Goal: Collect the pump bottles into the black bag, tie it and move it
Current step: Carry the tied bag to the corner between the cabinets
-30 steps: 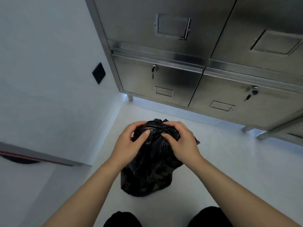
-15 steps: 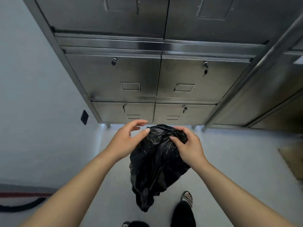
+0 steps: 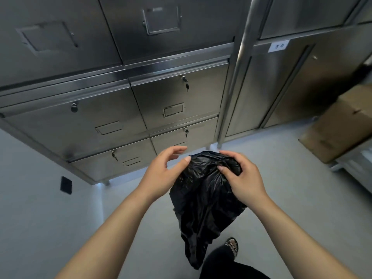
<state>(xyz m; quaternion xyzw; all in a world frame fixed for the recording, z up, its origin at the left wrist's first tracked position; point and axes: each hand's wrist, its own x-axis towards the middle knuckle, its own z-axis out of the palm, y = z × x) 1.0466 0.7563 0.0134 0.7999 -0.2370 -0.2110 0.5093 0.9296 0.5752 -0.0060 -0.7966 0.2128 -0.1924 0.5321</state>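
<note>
Gripped the black bag (image 3: 203,198) by its bunched top in the clenched right hand (image 3: 241,178), hanging clear of the floor near the steel lockers (image 3: 124,109), left hand (image 3: 161,172) released beside it; best carried steadily, neck pinched tight.

The steel cabinet (image 3: 141,109) walls off the far side, its 2 columns of locked drawers reaching nearly to the floor (image 3: 50,218). A cardboard box (image 3: 342,125) blocks the floor's right edge. The black bag (image 3: 203,200) hangs mid-floor between both forearms. Left of the bag, bare floor lies open toward the wall.
</note>
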